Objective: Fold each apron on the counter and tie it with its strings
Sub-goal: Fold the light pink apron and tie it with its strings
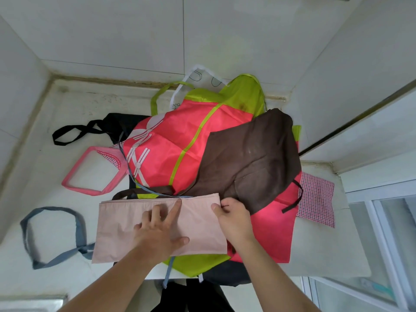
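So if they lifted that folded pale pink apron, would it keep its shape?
Probably not. The folded pale pink apron looks like thin cloth, creased under the left hand, so it would likely sag and unfold. It seems light. Its grey strap loop trails loose on the white counter and would probably dangle.

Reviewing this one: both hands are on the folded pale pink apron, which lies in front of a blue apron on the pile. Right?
Not blue: the head view shows the folded pale pink apron, under the left hand and right hand, lying in front of a dark brown apron.
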`<state>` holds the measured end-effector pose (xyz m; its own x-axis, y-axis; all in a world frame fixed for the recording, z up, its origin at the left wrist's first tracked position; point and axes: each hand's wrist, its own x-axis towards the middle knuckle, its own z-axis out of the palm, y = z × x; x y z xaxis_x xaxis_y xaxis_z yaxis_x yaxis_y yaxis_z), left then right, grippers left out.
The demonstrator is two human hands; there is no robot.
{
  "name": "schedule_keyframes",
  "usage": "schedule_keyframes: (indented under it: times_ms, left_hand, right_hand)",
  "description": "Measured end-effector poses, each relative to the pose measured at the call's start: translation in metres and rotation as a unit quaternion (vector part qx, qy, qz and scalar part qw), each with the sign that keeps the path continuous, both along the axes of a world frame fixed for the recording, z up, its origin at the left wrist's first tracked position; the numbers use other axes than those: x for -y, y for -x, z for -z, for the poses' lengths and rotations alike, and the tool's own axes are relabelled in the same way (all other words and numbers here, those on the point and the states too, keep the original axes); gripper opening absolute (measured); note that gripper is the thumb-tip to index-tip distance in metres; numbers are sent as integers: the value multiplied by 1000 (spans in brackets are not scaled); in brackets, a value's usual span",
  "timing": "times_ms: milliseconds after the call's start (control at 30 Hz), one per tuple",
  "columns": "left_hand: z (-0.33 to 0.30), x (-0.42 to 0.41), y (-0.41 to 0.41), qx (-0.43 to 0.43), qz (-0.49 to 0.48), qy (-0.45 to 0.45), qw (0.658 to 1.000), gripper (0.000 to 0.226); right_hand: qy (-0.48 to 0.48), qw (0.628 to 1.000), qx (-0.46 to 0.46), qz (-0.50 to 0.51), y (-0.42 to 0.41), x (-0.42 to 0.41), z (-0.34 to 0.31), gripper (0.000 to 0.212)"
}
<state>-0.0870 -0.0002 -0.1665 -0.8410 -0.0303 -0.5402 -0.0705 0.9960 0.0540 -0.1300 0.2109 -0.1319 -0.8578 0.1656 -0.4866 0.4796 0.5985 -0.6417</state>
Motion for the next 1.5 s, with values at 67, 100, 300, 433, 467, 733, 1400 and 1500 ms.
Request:
schedule_keyframes:
  times_ms: [67,100,300,433,467,733,1400,1500]
  left_hand:
    - [-1,0,0,5,3,2,1000,108]
    - [-1,0,1,7,4,2,1000,108]
    - [-7,0,4,12,12,-11,1000,109]
    - [-6,0,4,14,16,-13,1000,110]
    - [-5,0,4,14,16,-14,1000,111]
    - [-5,4,1,22,1,-38,999,118]
    - [-17,64,-27,23,-391,-466,793,66]
    - [-23,77,-25,70,-522,-584,618,28]
  right_hand:
    - [-37,998,15,-53,22,-2,0,44]
    - [-54,995,36,-76,30,-4,-1,45]
    - [-68,995,-59,-43,40,-1,3,50]
    - [-54,997,-52,-8,20,5,9,51]
    - [-50,996,-71,13,13,7,10,50]
    - [-4,996,89,19,-40,2,15,13]
    - [22,996,-67,-62,-68,72,-79,19]
    - [1,988,-75,-138,-77,123,-76,16]
